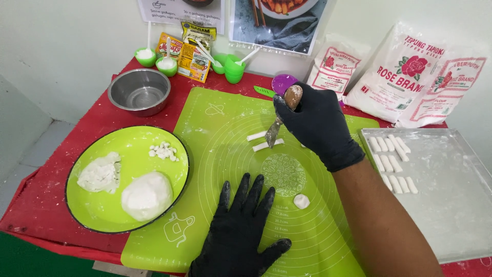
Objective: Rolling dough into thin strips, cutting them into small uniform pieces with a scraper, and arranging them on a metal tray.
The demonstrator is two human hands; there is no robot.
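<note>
Far left: steel bowl (139, 91), then green plate (105, 205) bearing a dough ball (147, 195) and crumbly flour heap (100, 173). Centre: left hand (240, 231), black-gloved, flat and spread on green mat (215, 149), wrist cut off below. Above: right hand (312, 123) clenched round knife (279, 120), blade tip at dough strips (264, 141); handle mostly hidden. Right: tray (451, 205) with cut pieces, edge cropped.

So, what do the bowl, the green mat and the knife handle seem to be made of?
Bowl: probably stainless steel, with a grey, brushed sheen.
Green mat: likely silicone; thin, matte, lying flat, with printed circles.
Knife handle, in the right hand: brown, perhaps wood, mostly hidden.
</note>
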